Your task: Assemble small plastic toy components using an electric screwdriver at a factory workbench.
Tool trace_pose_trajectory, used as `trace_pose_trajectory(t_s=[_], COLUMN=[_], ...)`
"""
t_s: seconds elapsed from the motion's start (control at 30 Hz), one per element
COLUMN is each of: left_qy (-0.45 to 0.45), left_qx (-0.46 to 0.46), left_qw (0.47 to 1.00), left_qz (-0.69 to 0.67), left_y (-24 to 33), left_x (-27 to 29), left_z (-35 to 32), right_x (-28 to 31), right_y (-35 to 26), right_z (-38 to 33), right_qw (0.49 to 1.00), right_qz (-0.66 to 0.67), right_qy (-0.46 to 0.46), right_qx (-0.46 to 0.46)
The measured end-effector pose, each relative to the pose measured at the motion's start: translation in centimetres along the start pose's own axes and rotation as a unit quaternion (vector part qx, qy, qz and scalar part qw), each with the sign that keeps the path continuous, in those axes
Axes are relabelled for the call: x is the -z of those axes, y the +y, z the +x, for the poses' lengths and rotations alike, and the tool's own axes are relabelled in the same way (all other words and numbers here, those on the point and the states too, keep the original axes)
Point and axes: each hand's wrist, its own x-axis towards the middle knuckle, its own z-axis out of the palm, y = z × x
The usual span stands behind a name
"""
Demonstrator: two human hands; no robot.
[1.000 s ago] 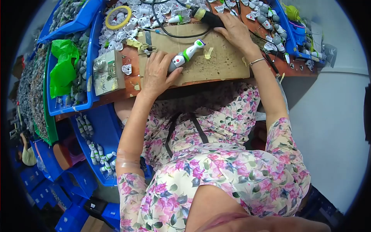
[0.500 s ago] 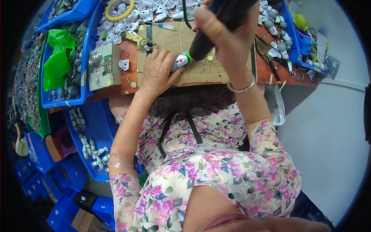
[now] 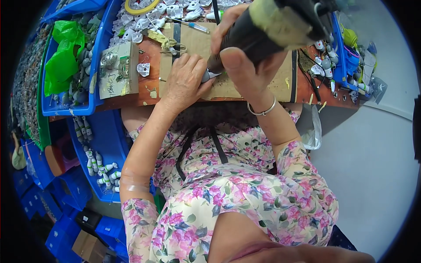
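Observation:
My left hand (image 3: 186, 81) presses a small grey-and-white plastic device (image 3: 210, 76) down on a sheet of cardboard (image 3: 263, 85), its fingers closed round it. My right hand (image 3: 245, 72) is wrapped about a thick black electric screwdriver (image 3: 252, 39), whose upper end carries yellowish tape. The screwdriver slants down to the left, and its narrow front end meets the device beside my left fingers. Its tip and most of the device are hidden.
White plastic shells (image 3: 175, 11) lie heaped at the back, with a tape roll (image 3: 140, 5) and a pen (image 3: 188, 25). A blue bin (image 3: 94, 98) stands left beside a marked block (image 3: 116, 72). Finished-looking devices lie in a lower blue tray (image 3: 103, 131).
The screwdriver has tilted over to the right and its front end has shifted left onto the device. The device's red dot and green band are now out of sight.

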Motion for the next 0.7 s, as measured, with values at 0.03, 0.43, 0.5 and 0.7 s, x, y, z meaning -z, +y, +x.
trace_pose_trajectory(t_s=[0.03,0.43,0.5,0.7], left_qy=[0.012,0.011,0.008,-0.005], left_qx=[-0.004,0.029,0.018,0.038], left_qw=[1.0,0.997,1.0,0.999], left_qz=[0.006,-0.072,-0.023,-0.013], left_y=[0.0,-0.8,-0.5,0.0], left_x=[0.0,-1.0,-0.5,0.2], left_z=[0.0,-0.1,-0.2,-0.4], right_x=[0.1,-1.0,-1.9,-2.5], right_y=[0.1,-1.5,-2.8,-4.4], right_z=[1.1,0.4,0.5,1.8], right_qw=[0.994,0.995,0.999,0.997], right_qz=[-0.032,-0.102,-0.031,-0.012], right_qy=[-0.033,0.013,0.0,0.066], right_qx=[0.098,-0.009,-0.034,-0.031])
